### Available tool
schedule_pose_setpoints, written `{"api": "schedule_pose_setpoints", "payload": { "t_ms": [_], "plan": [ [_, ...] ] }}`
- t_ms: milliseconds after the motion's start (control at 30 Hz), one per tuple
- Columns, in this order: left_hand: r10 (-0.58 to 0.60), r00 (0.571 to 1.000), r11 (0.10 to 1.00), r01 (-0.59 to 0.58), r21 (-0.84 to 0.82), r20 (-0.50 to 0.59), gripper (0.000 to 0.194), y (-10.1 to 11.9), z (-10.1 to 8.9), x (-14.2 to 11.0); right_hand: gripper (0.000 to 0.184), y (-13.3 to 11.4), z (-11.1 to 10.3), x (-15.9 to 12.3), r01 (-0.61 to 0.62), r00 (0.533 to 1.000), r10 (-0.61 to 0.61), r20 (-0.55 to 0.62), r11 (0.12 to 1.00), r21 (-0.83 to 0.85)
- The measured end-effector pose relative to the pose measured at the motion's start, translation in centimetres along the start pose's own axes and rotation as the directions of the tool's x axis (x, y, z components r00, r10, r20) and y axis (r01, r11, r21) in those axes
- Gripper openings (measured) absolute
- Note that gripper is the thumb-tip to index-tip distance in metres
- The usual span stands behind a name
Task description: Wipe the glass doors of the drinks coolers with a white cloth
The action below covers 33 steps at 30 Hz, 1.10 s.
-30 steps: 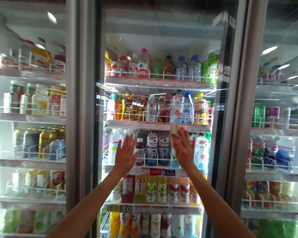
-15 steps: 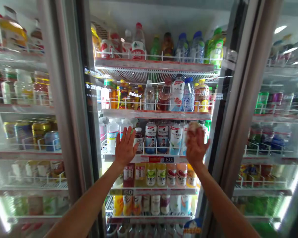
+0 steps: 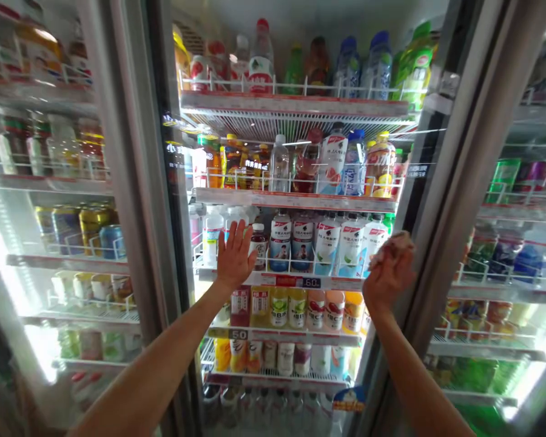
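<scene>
My left hand (image 3: 235, 258) lies flat against the glass door (image 3: 162, 200) of a drinks cooler, palm forward and fingers stretched out, in front of the middle shelf's left part. My right hand (image 3: 386, 284) is raised near the door's right edge, its fingers closed around a crumpled pale cloth (image 3: 398, 244). The cloth seems to press on the glass, though blur hides the exact contact. Behind the glass, white-labelled bottles (image 3: 351, 246) stand between my hands, with a dark bottle (image 3: 258, 241) beside my left fingers.
Several wire-fronted shelves (image 3: 295, 199) carry rows of bottles. Metal door frames (image 3: 127, 182) flank the glass, and further cooler sections with cans (image 3: 91, 226) and bottles lie to either side. A blue and orange sticker (image 3: 349, 399) is low on the door.
My right hand has moved right with the cloth, toward the door's edge. My left hand stays flat on the glass. The view has shifted slightly.
</scene>
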<state>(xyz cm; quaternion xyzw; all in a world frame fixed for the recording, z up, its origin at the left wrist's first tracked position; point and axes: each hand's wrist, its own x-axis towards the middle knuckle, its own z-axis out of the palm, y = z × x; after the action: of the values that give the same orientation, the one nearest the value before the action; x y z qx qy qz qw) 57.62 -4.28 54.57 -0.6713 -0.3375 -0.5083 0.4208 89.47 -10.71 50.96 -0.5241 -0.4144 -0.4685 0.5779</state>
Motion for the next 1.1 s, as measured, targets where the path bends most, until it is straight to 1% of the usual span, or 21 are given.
{"api": "schedule_pose_setpoints", "payload": {
  "t_ms": [33,100,133,200,267,300,333,400,467,500,533,600,700,733,767,833,900,933,1000,1033,1100],
  "plan": [
    [-0.005,1.000,1.000,0.005,-0.002,0.002,0.065,0.1,0.1,0.0,0.047,0.3,0.0,0.0,-0.084,0.996,0.084,-0.022,0.996,-0.012],
    [-0.011,1.000,1.000,0.011,-0.005,0.009,0.065,0.1,0.2,0.1,0.047,-1.6,0.2,-1.3,-0.038,0.998,0.036,0.047,0.999,0.035],
    [-0.012,1.000,1.000,0.012,-0.008,0.011,0.065,0.0,0.2,0.2,0.046,-3.2,0.2,-2.4,0.079,0.990,-0.089,0.106,0.993,0.093],
    [-0.010,1.000,1.000,0.010,-0.017,0.014,0.065,-0.1,0.0,0.2,0.045,-6.0,0.1,-4.6,0.322,0.909,-0.367,0.199,0.920,0.225],
    [-0.013,1.000,1.000,0.014,-0.021,0.022,0.065,0.0,-0.2,-0.2,0.043,-6.3,-0.1,-5.4,0.459,0.823,-0.526,0.215,0.838,0.296],
    [-0.016,0.999,1.000,0.017,-0.020,0.032,0.065,0.1,-0.4,-0.6,0.043,-5.3,-0.3,-5.1,0.466,0.828,-0.525,0.197,0.840,0.280],
    [-0.017,0.999,1.000,0.017,-0.019,0.044,0.065,0.4,-0.5,-1.2,0.043,-3.8,-0.4,-4.5,0.425,0.868,-0.466,0.170,0.876,0.229],
    [-0.016,0.997,1.000,0.017,-0.018,0.071,0.067,1.1,-0.7,-2.8,0.044,-0.4,-0.4,-3.1,0.213,0.972,-0.221,0.085,0.973,0.089],
    [-0.031,0.996,0.999,0.033,-0.022,0.088,0.067,2.0,-0.7,-4.4,0.046,1.1,-0.3,-2.6,0.008,1.000,-0.008,0.006,1.000,0.012],
    [-0.051,0.994,0.998,0.053,-0.024,0.092,0.068,2.3,-0.6,-5.0,0.047,0.8,-0.3,-2.9,-0.021,1.000,0.021,0.013,1.000,0.012],
    [-0.074,0.993,0.997,0.077,-0.025,0.093,0.068,2.6,-0.5,-5.5,0.047,-0.1,-0.3,-3.6,0.006,0.999,-0.008,0.050,0.999,0.035],
    [-0.109,0.989,0.993,0.113,-0.030,0.103,0.068,2.9,-0.3,-6.1,0.046,-2.6,-0.4,-5.4,0.188,0.963,-0.209,0.168,0.973,0.136],
    [-0.121,0.983,0.991,0.127,-0.037,0.135,0.067,2.9,-0.5,-6.3,0.044,-4.0,-0.9,-6.7,0.430,0.822,-0.503,0.266,0.855,0.288],
    [-0.123,0.982,0.991,0.130,-0.037,0.147,0.067,3.0,-0.6,-6.3,0.044,-3.3,-1.0,-6.3,0.438,0.823,-0.506,0.257,0.854,0.280],
    [-0.125,0.979,0.991,0.132,-0.036,0.159,0.066,3.1,-0.8,-6.4,0.044,-2.3,-1.0,-5.6,0.397,0.862,-0.449,0.235,0.887,0.236],
    [-0.142,0.974,0.988,0.149,-0.029,0.178,0.067,3.4,-1.0,-6.6,0.045,-0.1,-0.9,-4.1,0.192,0.968,-0.206,0.144,0.976,0.106],
    [-0.175,0.965,0.983,0.182,-0.015,0.195,0.067,4.0,-1.1,-6.8,0.045,0.7,-0.7,-3.8,0.026,0.996,-0.030,0.084,0.998,0.050],
    [-0.191,0.961,0.980,0.196,-0.009,0.200,0.067,4.2,-1.1,-6.8,0.045,0.3,-0.8,-4.4,0.028,0.994,-0.035,0.100,0.997,0.067],
    [-0.208,0.956,0.977,0.212,0.001,0.209,0.066,4.5,-1.2,-6.9,0.043,-1.3,-1.0,-6.4,0.202,0.949,-0.240,0.205,0.961,0.187],
    [-0.207,0.955,0.977,0.211,0.003,0.215,0.065,4.6,-1.3,-6.9,0.042,-2.2,-1.2,-7.5,0.329,0.881,-0.399,0.253,0.903,0.277],
    [-0.192,0.954,0.981,0.195,0.009,0.232,0.064,4.5,-1.6,-7.0,0.038,-3.4,-1.5,-8.6,0.524,0.691,-0.668,0.278,0.727,0.443]
  ]
}}
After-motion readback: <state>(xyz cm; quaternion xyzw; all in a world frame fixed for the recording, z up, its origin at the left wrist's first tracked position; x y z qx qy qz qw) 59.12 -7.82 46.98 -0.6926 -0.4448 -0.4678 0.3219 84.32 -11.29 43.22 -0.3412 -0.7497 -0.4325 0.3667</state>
